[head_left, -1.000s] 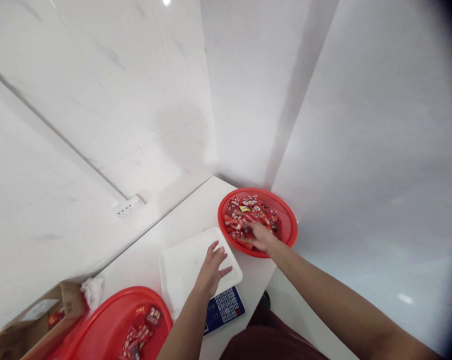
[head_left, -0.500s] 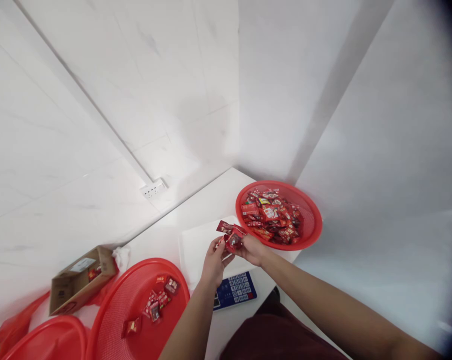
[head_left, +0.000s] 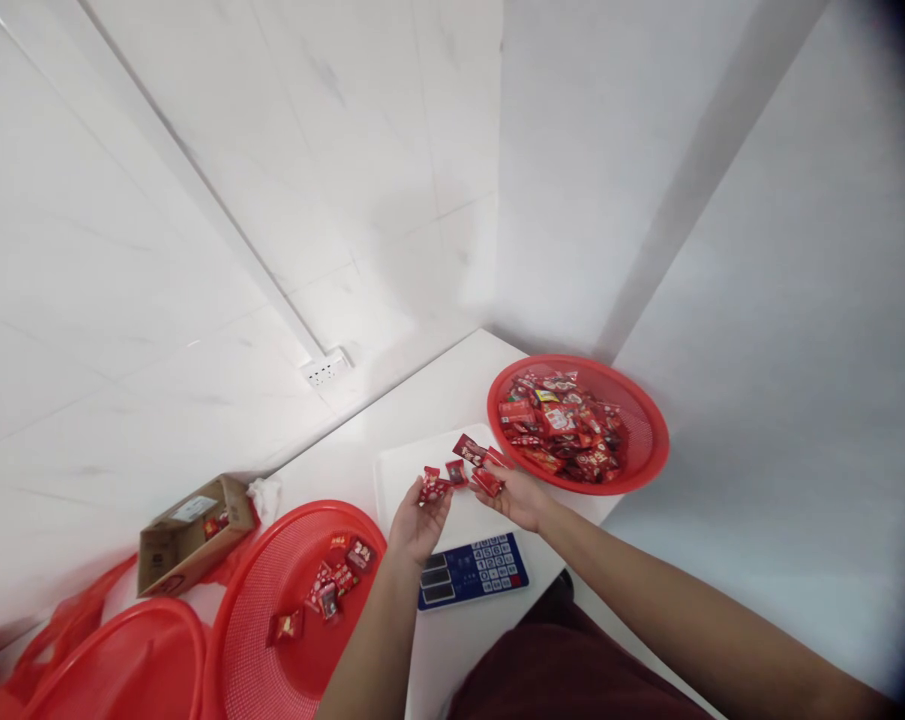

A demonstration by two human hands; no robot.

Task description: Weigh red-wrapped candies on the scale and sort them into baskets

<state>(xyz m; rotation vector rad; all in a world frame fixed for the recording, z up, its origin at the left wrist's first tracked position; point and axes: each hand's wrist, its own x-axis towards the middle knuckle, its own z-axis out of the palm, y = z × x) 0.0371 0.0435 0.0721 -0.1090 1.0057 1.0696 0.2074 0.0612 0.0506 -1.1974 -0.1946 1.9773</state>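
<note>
My left hand (head_left: 420,520) is closed around a few small red wrapped candies (head_left: 432,487), palm up, over the white weighing plate (head_left: 393,478) of a scale. Beside it, my right hand (head_left: 521,498) grips more red and dark-red candy packets (head_left: 489,478), which stick out past its fingertips. Between the two hands is a dark-red candy (head_left: 457,473); I cannot tell which hand holds it. Below the hands lies the scale's blue keypad panel (head_left: 473,571). Just beyond my right hand stands a red mesh basket (head_left: 653,440) heaped with similar wrapped candies (head_left: 564,425).
At the left, a second red basket (head_left: 251,610) holds several loose candies (head_left: 330,585). Another red basket (head_left: 163,640) and a cardboard box (head_left: 173,550) with some candies stand further left. A wall socket (head_left: 327,368) sits above the white table (head_left: 452,375).
My hands have moved apart, and the candies that were bunched between them are now split between left and right. The whole scene has shifted slightly rightward in view.
</note>
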